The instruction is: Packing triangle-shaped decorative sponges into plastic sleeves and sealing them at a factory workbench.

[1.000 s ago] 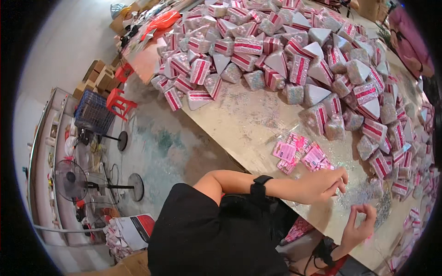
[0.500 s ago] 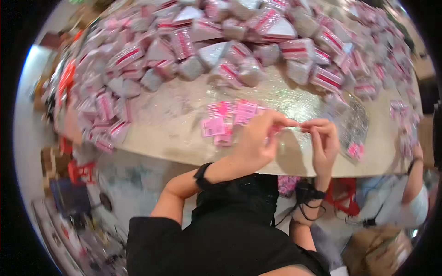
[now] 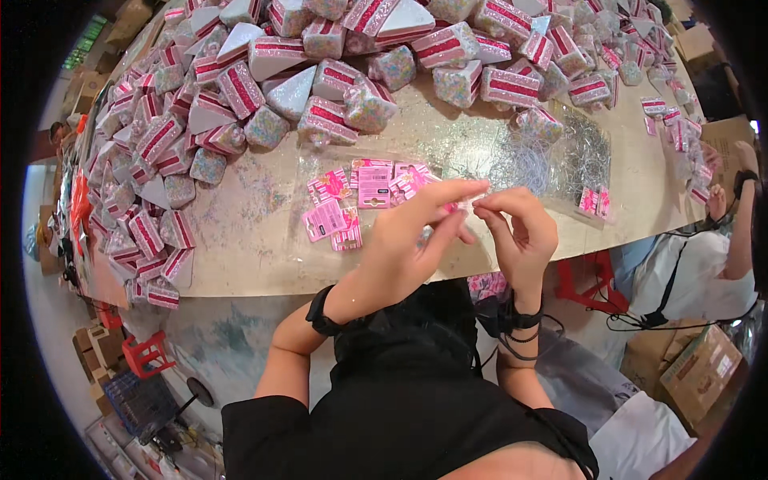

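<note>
My left hand (image 3: pixel 404 232) is closed in a pinch over the near middle of the table, with a small pink card (image 3: pixel 454 207) partly showing between its fingers. Close against those fingertips, my right hand (image 3: pixel 522 234) also pinches; whatever it grips is too fine to make out. Several pink printed cards (image 3: pixel 324 220) lie loosely spread to the left of my left hand. Beyond my right hand are a bundle of pale clear strands (image 3: pixel 518 160) and a heap of dark silvery strands (image 3: pixel 578 156). Two more pink cards (image 3: pixel 594 201) rest beside the silvery heap.
A large pile of glittery toy cake slices (image 3: pixel 240 88) covers the table's far and left sides. Other slices (image 3: pixel 680 134) sit at the right edge, near a co-worker's arm (image 3: pixel 742 208). Red stools (image 3: pixel 592 284) and cardboard boxes (image 3: pixel 704 372) stand below the table.
The whole view has shifted and sharpened. Both hands remain together at the fingertips, the right hand's fingers now more curled. The co-worker's arm at the right has risen.
</note>
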`<state>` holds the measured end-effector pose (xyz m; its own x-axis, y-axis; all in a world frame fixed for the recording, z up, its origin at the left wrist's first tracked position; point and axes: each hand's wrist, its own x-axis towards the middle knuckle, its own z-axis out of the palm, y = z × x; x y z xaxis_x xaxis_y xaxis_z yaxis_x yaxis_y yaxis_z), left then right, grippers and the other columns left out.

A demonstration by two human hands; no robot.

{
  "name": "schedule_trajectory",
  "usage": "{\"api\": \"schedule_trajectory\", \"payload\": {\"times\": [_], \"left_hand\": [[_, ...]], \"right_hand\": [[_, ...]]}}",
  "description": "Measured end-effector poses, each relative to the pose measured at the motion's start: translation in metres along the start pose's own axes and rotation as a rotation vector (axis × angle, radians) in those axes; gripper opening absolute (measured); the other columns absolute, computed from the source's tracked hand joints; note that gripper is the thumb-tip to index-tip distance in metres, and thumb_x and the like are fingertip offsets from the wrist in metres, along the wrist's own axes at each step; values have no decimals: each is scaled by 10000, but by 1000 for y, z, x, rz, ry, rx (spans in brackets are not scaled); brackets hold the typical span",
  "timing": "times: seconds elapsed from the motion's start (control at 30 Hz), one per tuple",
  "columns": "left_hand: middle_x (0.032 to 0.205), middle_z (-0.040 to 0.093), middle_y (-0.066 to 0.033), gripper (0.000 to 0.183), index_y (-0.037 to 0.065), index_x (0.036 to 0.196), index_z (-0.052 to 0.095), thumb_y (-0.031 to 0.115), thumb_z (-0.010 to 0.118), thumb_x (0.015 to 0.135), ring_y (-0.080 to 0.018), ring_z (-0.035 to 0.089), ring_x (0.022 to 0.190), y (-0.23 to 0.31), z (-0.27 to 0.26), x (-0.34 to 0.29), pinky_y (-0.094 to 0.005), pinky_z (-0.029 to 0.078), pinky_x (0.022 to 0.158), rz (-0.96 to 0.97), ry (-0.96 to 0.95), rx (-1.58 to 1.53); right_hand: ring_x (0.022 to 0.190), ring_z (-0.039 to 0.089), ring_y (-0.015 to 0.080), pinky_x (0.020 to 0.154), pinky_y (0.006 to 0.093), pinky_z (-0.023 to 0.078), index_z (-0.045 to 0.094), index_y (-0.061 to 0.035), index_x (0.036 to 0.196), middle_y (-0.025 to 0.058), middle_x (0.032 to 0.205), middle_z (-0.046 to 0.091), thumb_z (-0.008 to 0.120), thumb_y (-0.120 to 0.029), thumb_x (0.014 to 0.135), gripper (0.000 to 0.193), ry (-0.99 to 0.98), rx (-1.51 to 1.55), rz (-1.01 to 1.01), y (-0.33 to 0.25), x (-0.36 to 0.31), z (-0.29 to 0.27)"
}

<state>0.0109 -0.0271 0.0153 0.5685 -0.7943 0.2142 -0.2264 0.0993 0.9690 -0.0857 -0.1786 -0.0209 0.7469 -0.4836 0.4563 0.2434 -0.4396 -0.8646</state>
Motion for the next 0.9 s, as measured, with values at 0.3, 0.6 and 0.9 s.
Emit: {"api": "schedule_trajectory", "payload": {"times": [0.3, 0.6, 0.9], "left_hand": [[951, 661, -124, 265, -26, 1093, 660, -81, 643, 835, -214, 671, 823, 48, -20, -38, -292, 568, 709, 148, 138, 429], [1148, 610, -178, 250, -53, 1181, 574, 76, 591, 968, -196, 626, 881, 112, -127, -157, -278, 538, 722, 130, 844, 1041], [1069, 635, -178, 398, -75, 1200, 509, 141, 691, 920, -246, 621, 944, 92, -142, -204, -335, 510, 846, 327, 1011, 1166]], "right_hand": [[818, 635, 147, 715, 265, 508, 680, 39, 929, 88, 873, 677, 712, 81, 805, 135, 40, 533, 214, -45, -23, 49], [811, 596, 320, 719, 411, 485, 661, -35, 851, 127, 825, 622, 699, -117, 761, 128, 54, 954, -419, -127, -9, 225], [845, 547, 282, 744, 375, 463, 609, -62, 992, 83, 911, 587, 692, -122, 805, 214, -151, 1041, -342, -142, -41, 253]]}}
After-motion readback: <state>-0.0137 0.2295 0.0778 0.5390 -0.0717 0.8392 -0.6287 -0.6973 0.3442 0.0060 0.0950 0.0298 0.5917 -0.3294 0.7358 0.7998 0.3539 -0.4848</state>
